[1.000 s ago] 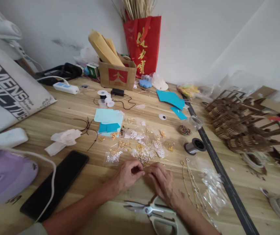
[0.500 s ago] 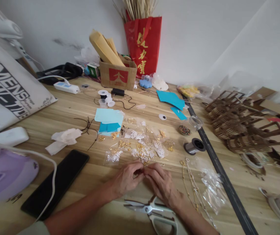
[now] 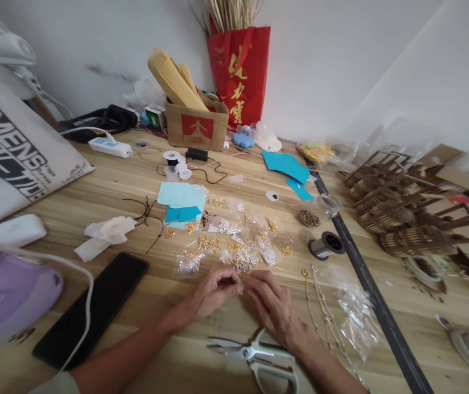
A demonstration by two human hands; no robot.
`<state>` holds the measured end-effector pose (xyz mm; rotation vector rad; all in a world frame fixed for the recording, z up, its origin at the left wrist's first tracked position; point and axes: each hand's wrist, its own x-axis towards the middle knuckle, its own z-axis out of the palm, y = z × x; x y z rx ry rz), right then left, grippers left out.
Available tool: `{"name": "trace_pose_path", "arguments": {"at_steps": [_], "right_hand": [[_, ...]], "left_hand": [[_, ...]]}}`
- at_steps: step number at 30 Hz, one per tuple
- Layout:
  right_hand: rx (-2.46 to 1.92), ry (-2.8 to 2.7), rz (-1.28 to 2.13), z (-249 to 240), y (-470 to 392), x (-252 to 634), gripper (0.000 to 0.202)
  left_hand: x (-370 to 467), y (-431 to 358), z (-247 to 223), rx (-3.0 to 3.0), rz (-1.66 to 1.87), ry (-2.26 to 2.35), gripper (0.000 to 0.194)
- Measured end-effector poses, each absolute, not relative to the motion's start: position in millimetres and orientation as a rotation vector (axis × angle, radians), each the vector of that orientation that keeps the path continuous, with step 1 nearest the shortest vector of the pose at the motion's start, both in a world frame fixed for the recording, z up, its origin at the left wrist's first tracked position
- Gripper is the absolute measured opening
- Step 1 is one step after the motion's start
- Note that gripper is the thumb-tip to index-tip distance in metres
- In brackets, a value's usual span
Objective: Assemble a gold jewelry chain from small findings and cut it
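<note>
My left hand (image 3: 216, 289) is pinched, thumb against fingertips, just below the small gold and silver pieces (image 3: 240, 256). Beside it, almost touching, my right hand (image 3: 270, 301) has its fingers curled together. Whatever lies between the fingertips is too small to make out. Scissors (image 3: 248, 352) with pale handles lie on the table, partly under my right wrist. Small clear bags of metal pieces (image 3: 191, 261) spread out beyond my hands. Gold and silver chains (image 3: 320, 301) rest to the right of my right hand.
A black phone-like slab (image 3: 94, 306) and a purple appliance (image 3: 8, 295) are at the left. A wire spool (image 3: 326, 245), a bead jar (image 3: 310, 218) and brown wooden frames (image 3: 406, 208) stand right. Behind are a cardboard box (image 3: 197, 126) and a red bag (image 3: 244, 76).
My hands have drawn slightly apart at the fingertips. The fingers of my left hand have shifted a little, and the view has moved very slightly.
</note>
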<state>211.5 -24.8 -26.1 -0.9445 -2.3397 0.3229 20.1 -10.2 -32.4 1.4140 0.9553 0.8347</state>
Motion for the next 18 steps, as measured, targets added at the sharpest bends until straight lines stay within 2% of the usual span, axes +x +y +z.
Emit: {"name": "trace_pose_path", "arguments": {"at_steps": [18], "right_hand": [[-0.983,-2.315,0.393,-27.0,-25.5,208.5,0.017]], "left_hand": [[20.4,-9.2,-33.5,1.421,0.872,0.952,0.020]]}}
